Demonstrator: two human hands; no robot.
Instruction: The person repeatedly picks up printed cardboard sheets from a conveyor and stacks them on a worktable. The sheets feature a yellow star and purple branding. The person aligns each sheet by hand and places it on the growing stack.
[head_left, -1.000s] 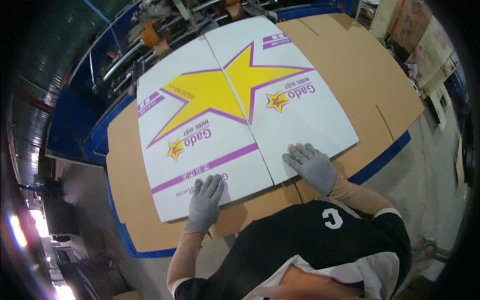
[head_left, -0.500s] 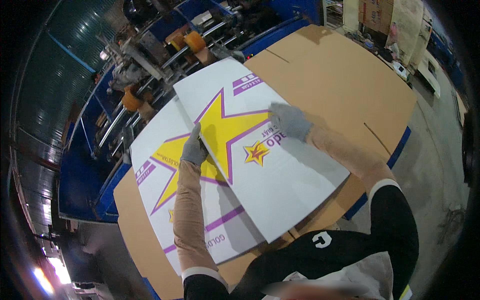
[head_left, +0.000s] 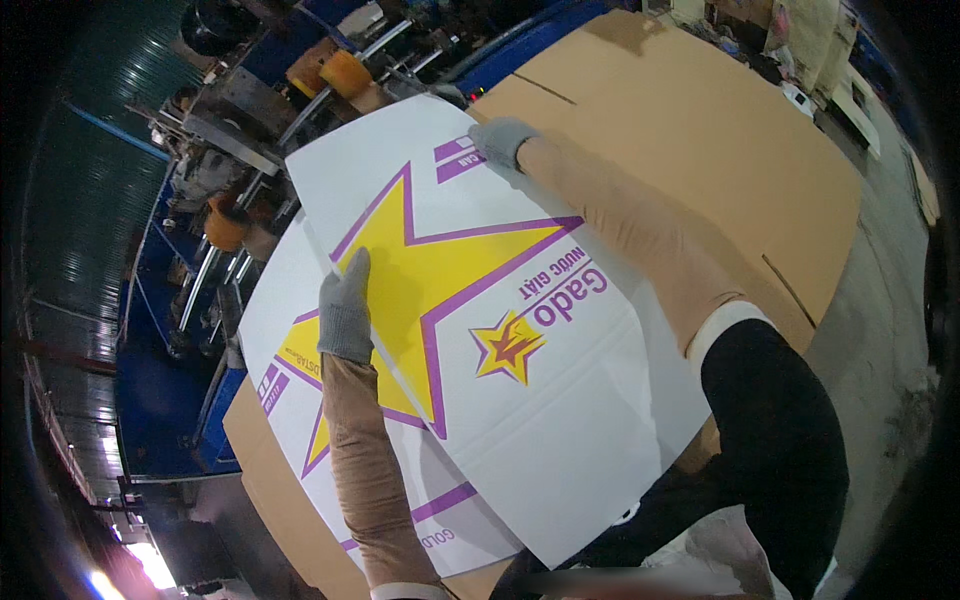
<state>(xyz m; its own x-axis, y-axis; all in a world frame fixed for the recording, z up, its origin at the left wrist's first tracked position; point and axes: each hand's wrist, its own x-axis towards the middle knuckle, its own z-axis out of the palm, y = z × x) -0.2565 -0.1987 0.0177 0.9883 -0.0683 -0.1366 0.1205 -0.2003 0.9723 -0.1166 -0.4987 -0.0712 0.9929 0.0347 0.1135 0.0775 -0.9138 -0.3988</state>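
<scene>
Beside orange rollers (head_left: 227, 222), a gloved left hand (head_left: 346, 308) grips the left edge of a star-printed panel (head_left: 485, 310) that overlaps a white sheet (head_left: 288, 420), while the right hand (head_left: 503, 143), its grip impossible to tell, meets the upper right edge near brown cardboard (head_left: 690, 150)

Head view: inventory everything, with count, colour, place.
Upper carton panel: one, white with yellow star, centre
Lower carton panel: at least one, white, partly beneath it
Cardboard sheet: at least one, brown, underneath
Machine rollers: at least two, orange, upper left
Machine body: one, blue, left
Corrugated wall: one, green, far left
Shirt: one, black, lower right
Sleeves: two, tan, forearms
Left gloved hand: one, grey, gripping upper panel's left edge
Right gloved hand: one, grey, at its upper right edge
</scene>
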